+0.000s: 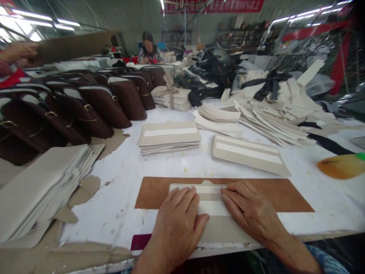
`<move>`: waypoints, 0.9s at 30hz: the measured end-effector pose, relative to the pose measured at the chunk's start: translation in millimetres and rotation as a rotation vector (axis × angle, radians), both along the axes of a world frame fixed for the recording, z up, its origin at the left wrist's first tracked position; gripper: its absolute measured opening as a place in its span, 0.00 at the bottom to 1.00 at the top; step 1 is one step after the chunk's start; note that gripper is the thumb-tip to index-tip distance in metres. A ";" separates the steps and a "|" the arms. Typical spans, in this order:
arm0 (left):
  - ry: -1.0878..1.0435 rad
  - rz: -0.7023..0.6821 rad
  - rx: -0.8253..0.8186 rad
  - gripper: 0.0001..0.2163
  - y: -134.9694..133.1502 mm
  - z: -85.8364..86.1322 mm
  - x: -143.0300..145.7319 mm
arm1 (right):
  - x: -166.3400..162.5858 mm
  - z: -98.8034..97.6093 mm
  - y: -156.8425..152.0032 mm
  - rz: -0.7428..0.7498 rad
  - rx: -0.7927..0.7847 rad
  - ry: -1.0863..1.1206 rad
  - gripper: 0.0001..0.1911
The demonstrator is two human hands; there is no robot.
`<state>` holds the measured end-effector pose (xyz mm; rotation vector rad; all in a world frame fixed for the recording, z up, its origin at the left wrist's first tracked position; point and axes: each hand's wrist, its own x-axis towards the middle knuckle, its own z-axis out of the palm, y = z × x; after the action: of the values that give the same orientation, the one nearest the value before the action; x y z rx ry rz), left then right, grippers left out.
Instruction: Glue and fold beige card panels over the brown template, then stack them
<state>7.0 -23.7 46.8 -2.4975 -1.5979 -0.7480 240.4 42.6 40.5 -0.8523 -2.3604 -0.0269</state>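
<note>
A beige card piece (212, 207) with white tape strips lies on a brown board (273, 192) at the table's near edge. My left hand (176, 224) presses flat on the piece's left part, fingers together and pointing away from me. On its right part rests my right hand (249, 211), also flat, fingertips near the tape. Neither hand grips anything. The piece's middle shows between the two hands.
Stacks of beige taped pieces (169, 137) (248, 154) lie beyond. A thick grey pile (42, 186) sits at left, dark brown bags (94, 102) in a row behind it. Loose cut pieces (273, 114) heap at right. A person sits at the far end (148, 49); another person's hand (17, 51) shows top left.
</note>
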 end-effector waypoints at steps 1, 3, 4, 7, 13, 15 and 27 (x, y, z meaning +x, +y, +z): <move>-0.009 0.000 -0.001 0.16 0.0 0.3 0.5 | 0.1 0.2 -0.2 0.001 -0.006 0.000 0.08; -0.031 0.005 -0.013 0.16 -0.1 1.1 1.2 | 0.2 0.7 -0.3 -0.003 -0.023 0.000 0.07; -0.042 0.010 -0.022 0.16 -0.1 1.6 1.5 | 0.2 1.0 -0.2 -0.002 -0.029 -0.001 0.07; -0.065 0.021 -0.043 0.16 0.0 3.5 1.7 | -0.2 1.9 0.4 0.001 -0.029 -0.012 0.08; -0.074 0.025 -0.065 0.16 2.1 6.7 0.1 | -1.9 2.0 1.5 -0.021 -0.030 -0.020 0.10; -0.067 0.022 -0.061 0.15 3.0 6.5 -1.5 | -0.1 1.3 1.8 -0.025 -0.039 -0.022 0.11; -0.069 -0.018 0.197 0.16 3.9 -7.8 -26.2 | 81.6 7.6 0.1 -0.337 -0.118 0.018 0.18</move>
<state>-19.2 -19.8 39.0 -2.3732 -1.4457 -0.9539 321.9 42.7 48.1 -1.2939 -2.1934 -0.0180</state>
